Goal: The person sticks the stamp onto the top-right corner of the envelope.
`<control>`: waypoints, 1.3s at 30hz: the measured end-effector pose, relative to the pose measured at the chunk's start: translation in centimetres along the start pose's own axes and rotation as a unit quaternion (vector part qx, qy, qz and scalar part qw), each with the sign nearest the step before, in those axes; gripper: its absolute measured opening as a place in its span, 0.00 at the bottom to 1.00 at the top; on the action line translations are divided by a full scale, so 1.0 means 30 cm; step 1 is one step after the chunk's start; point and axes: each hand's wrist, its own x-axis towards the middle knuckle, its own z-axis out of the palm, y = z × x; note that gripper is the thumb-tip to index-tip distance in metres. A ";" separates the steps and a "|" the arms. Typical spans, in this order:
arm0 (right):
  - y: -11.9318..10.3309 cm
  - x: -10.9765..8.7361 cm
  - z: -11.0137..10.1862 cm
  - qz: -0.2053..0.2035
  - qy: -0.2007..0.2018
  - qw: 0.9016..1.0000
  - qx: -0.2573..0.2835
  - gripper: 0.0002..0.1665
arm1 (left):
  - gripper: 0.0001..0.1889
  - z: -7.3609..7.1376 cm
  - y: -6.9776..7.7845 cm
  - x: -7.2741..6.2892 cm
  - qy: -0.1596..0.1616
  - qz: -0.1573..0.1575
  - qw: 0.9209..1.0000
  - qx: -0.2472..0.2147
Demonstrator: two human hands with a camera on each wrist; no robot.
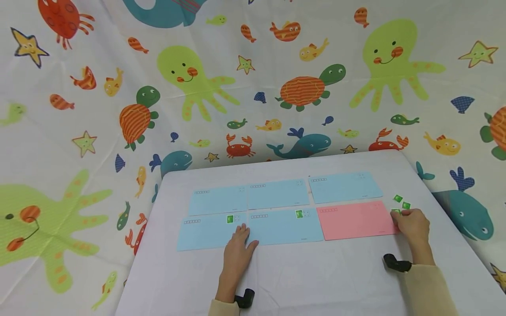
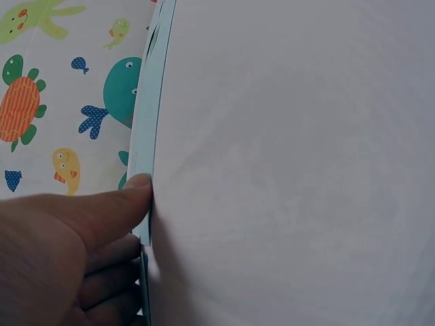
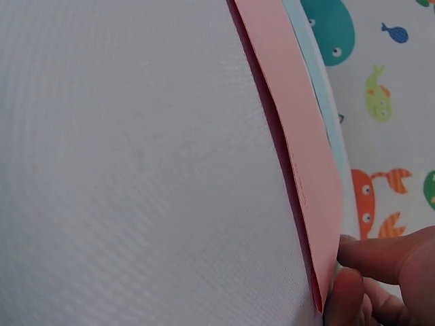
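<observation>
My left hand (image 1: 237,248) rests with straight fingers over the meeting edges of two blue envelopes, the front left one (image 1: 205,232) and the front middle one (image 1: 284,230). Each bears a green stamp near its upper right part, one on the left envelope (image 1: 230,218) and another on the middle envelope (image 1: 299,213). At the right end of the pink envelope (image 1: 356,221), my right hand (image 1: 413,226) pinches a green stamp (image 1: 395,211) with its fingertips, which hide most of it. Two more green stamps, one farther back (image 1: 398,198) and one nearer (image 1: 406,205), lie just beyond these fingers.
Behind the front row lie three more blue envelopes: left (image 1: 217,201), middle (image 1: 278,194) and right (image 1: 345,187). All rest on a white-covered table (image 1: 316,276). A curtain with printed sea animals (image 1: 253,87) hangs around the table's back and sides.
</observation>
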 end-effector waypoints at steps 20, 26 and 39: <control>0.032 0.007 -0.011 -0.040 -0.031 0.999 -0.001 0.26 | 0.26 -0.009 0.025 0.026 -0.011 0.022 0.996 0.085; 0.037 0.010 -0.018 -0.047 -0.042 0.998 0.004 0.25 | 0.26 -0.023 0.043 0.042 -0.014 0.019 0.996 0.082; 0.045 0.017 -0.035 -0.034 -0.082 0.994 0.067 0.29 | 0.26 -0.057 0.115 0.062 0.001 0.061 0.991 0.118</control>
